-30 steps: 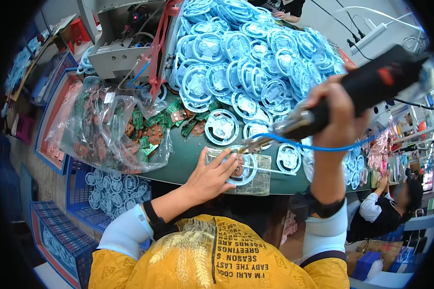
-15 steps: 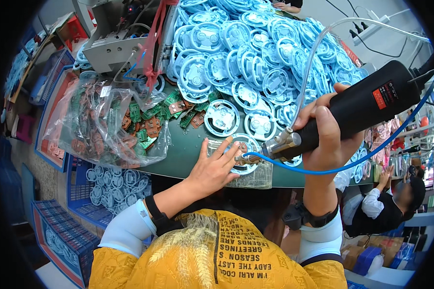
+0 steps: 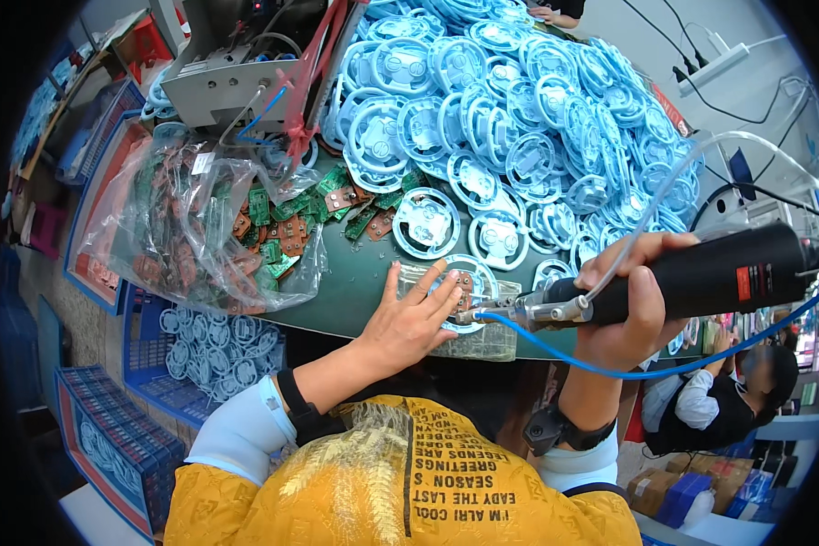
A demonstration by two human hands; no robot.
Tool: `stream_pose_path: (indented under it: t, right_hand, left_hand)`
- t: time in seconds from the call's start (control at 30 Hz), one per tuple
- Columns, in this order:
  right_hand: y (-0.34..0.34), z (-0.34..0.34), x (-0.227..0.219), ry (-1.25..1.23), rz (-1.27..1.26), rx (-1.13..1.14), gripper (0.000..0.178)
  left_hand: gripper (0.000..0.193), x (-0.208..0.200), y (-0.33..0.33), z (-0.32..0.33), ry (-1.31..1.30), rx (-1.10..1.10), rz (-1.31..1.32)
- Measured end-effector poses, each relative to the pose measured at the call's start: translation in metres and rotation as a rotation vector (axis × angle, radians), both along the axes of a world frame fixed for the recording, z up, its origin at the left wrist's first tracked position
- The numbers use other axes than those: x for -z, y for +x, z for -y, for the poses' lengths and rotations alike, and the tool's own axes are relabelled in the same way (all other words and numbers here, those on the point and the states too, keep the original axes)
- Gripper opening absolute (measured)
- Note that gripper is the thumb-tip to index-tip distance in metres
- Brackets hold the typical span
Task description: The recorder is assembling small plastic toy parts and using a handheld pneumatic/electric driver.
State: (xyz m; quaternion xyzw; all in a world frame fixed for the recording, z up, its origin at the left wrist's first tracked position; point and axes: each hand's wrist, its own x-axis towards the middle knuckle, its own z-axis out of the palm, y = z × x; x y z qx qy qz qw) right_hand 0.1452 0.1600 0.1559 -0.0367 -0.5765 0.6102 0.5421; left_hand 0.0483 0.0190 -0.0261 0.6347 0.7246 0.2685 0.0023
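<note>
My left hand [image 3: 408, 316] lies with fingers stretched and spread over a light-blue plastic wheel-shaped part [image 3: 484, 276]. Its fingertips touch a brown circuit board [image 3: 465, 284] set inside that part. Beneath the part is a block [image 3: 493, 346] that looks wrapped in clear tape. My right hand [image 3: 635, 296] grips a black power screwdriver [image 3: 714, 273], held nearly level. The tool's metal nose [image 3: 537, 314] points left, its tip close to my left fingers and the board. A blue hose [image 3: 555, 350] and a clear tube [image 3: 651, 209] run from the nose. The exact contact point is hidden.
Behind the work lies a large heap of light-blue wheel parts [image 3: 528, 118]. A clear plastic bag [image 3: 182, 246] and loose circuit boards [image 3: 291, 227] are at left, near a metal machine [image 3: 237, 91]. Blue crates [image 3: 168, 400] stand lower left. A co-worker [image 3: 723, 396] sits at right.
My right hand and the screwdriver have dropped lower, bringing the tool closer to level. My left hand stays on the wheel part, and more of the brown board shows.
</note>
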Motion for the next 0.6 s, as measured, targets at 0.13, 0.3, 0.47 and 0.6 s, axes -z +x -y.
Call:
stream_pose_path:
  t: [0.13, 0.3, 0.47, 0.6]
  right_hand:
    - [-0.008, 0.001, 0.002, 0.060, 0.075, 0.007, 0.046]
    - [-0.008, -0.011, -0.030, 0.094, 0.103, 0.040, 0.046]
    - [-0.012, -0.008, -0.037, 0.092, 0.134, 0.081, 0.045]
    - [-0.018, -0.009, -0.020, 0.122, 0.160, 0.056, 0.043]
  left_hand:
    - [0.065, 0.002, 0.000, 0.001, 0.012, -0.009, -0.031]
    - [0.064, 0.001, 0.000, 0.001, 0.007, -0.014, -0.026]
    - [0.059, 0.002, 0.001, 0.000, 0.016, -0.013, -0.027]
    - [0.047, 0.003, 0.000, 0.000, 0.032, -0.005, -0.003]
